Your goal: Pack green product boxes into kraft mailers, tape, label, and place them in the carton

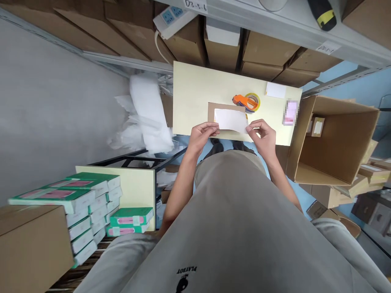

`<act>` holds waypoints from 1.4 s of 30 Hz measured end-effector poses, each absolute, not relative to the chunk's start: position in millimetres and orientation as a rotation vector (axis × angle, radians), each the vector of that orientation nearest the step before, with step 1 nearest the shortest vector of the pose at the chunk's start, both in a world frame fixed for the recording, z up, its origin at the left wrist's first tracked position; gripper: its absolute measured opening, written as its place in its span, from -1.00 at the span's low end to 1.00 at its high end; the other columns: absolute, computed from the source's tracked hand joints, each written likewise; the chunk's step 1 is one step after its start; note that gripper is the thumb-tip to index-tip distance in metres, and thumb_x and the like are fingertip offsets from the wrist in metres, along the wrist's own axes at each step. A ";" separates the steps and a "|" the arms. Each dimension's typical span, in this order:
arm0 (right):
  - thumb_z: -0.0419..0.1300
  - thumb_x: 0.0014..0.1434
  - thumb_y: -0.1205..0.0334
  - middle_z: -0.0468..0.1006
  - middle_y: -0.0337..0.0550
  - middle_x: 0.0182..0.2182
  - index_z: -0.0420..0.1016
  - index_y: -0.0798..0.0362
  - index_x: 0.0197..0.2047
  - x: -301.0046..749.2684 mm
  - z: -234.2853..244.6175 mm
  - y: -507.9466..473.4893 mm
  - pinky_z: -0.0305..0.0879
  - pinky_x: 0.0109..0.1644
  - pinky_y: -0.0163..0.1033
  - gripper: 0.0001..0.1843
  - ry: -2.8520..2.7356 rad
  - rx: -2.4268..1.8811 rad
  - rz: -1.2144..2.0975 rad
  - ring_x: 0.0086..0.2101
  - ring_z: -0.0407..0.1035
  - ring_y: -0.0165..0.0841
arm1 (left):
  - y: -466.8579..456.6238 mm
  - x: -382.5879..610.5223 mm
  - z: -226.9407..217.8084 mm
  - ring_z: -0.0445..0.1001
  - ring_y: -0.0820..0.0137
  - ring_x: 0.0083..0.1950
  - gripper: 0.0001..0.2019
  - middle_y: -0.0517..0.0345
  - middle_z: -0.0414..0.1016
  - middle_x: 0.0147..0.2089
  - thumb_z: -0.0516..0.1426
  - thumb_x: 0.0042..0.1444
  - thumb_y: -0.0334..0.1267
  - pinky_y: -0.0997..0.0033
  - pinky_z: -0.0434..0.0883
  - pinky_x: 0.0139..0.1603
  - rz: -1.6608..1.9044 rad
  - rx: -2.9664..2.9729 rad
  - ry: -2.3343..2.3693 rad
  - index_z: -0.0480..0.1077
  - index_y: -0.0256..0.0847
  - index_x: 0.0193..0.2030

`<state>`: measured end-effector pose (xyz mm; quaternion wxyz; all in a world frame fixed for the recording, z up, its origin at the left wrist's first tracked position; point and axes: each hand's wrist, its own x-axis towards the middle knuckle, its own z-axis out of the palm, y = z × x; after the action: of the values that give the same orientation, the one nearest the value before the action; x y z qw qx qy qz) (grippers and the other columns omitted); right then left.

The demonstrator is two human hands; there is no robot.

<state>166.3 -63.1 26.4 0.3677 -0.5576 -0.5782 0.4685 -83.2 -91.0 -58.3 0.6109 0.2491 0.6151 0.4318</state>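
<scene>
A white label sheet [230,119] is stretched between my two hands, over a small brown cardboard box [211,110] on the cream table. My left hand [201,137] pinches the sheet's lower left part between thumb and fingers. At the lower right corner, my right hand [264,136] grips it with thumb and forefinger. The sheet bows slightly along its near edge and hides most of the box. Just beyond the box lies an orange tape dispenser [240,100] with a yellow roll of tape [257,98].
On the cream table [191,93] are a white stack of labels [275,90] and a blurred pink item [290,112]. A large open carton [331,150] stands right. White wrapping [149,110] and green-white boxes [82,195] are left. A shelf [275,24] crosses the far side.
</scene>
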 end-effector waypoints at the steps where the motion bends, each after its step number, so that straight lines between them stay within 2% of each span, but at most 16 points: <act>1: 0.41 0.45 -0.15 0.62 -0.15 -0.16 0.63 -0.14 -0.18 164.8 26.5 -63.9 0.64 0.00 -0.07 -0.70 -1.485 -1.438 1.197 -0.08 0.57 -0.22 | -90.6 -84.6 -57.2 0.76 0.24 -0.16 -0.64 0.01 0.78 -0.15 0.48 0.07 -0.01 0.22 0.70 -0.03 0.992 0.580 1.407 0.71 -0.19 -0.09; 5: 0.39 0.47 -0.09 0.62 -0.16 -0.15 0.64 -0.15 -0.17 158.7 26.5 -68.4 0.64 0.01 -0.07 -0.76 -1.512 -1.446 1.180 -0.07 0.57 -0.23 | -88.5 -89.3 -54.7 0.75 0.26 -0.16 -0.56 0.04 0.74 -0.19 0.50 0.12 0.08 0.22 0.69 0.00 0.986 0.580 1.365 0.69 -0.19 -0.02; 12: 0.36 0.49 -0.06 0.62 -0.16 -0.16 0.62 -0.15 -0.15 158.6 24.9 -74.3 0.64 -0.02 -0.08 -0.79 -1.500 -1.471 1.075 -0.07 0.57 -0.22 | -87.6 -96.7 -38.6 0.73 0.22 -0.17 -0.63 0.04 0.70 -0.26 0.50 0.15 0.08 0.14 0.70 0.01 1.026 0.673 1.387 0.67 -0.20 -0.17; 20: 0.40 0.44 -0.12 0.63 -0.15 -0.18 0.62 -0.14 -0.17 159.7 32.0 -72.5 0.64 -0.04 -0.05 -0.74 -1.402 -1.515 1.056 -0.09 0.57 -0.21 | -83.9 -103.1 -9.2 0.71 0.23 -0.15 -0.85 0.05 0.71 -0.22 0.45 0.19 -0.18 0.13 0.70 0.03 1.050 0.760 1.428 0.70 -0.21 -0.22; 23: 0.43 0.43 -0.12 0.63 -0.16 -0.18 0.63 -0.15 -0.18 161.8 37.7 -69.7 0.63 -0.03 -0.05 -0.74 -1.378 -1.501 1.062 -0.09 0.57 -0.22 | -82.8 -103.2 4.9 0.72 0.22 -0.14 -0.88 0.05 0.72 -0.21 0.44 0.19 -0.22 0.12 0.71 0.04 1.057 0.781 1.423 0.70 -0.22 -0.23; 33: 0.49 0.39 -0.11 0.60 -0.22 -0.22 0.63 -0.11 -0.20 171.7 52.1 -56.6 0.54 -0.09 -0.12 -0.70 -1.324 -1.435 1.040 -0.14 0.53 -0.28 | -75.5 -97.1 39.1 0.72 0.27 -0.22 -0.87 0.11 0.74 -0.30 0.44 0.11 -0.16 0.22 0.72 -0.05 1.090 0.832 1.351 0.73 -0.13 -0.25; 39: 0.46 0.41 -0.09 0.59 -0.22 -0.22 0.62 -0.12 -0.20 172.7 53.2 -52.3 0.55 -0.10 -0.10 -0.73 -1.350 -1.455 1.030 -0.13 0.53 -0.27 | -72.9 -93.5 40.8 0.70 0.28 -0.26 -0.81 0.12 0.70 -0.35 0.45 0.17 -0.07 0.26 0.70 -0.12 1.115 0.889 1.337 0.68 -0.12 -0.33; 42: 0.46 0.42 -0.09 0.59 -0.22 -0.21 0.62 -0.11 -0.19 174.2 51.4 -50.3 0.55 -0.09 -0.11 -0.73 -1.365 -1.450 1.038 -0.13 0.54 -0.28 | -70.7 -92.0 37.6 0.68 0.30 -0.27 -0.80 0.14 0.68 -0.35 0.43 0.19 -0.09 0.28 0.68 -0.13 1.128 0.909 1.357 0.66 -0.13 -0.35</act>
<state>174.2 -50.3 51.4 0.4330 -0.5820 -0.5479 0.4166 -92.0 -70.7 37.6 0.5464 0.3836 0.5725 0.4759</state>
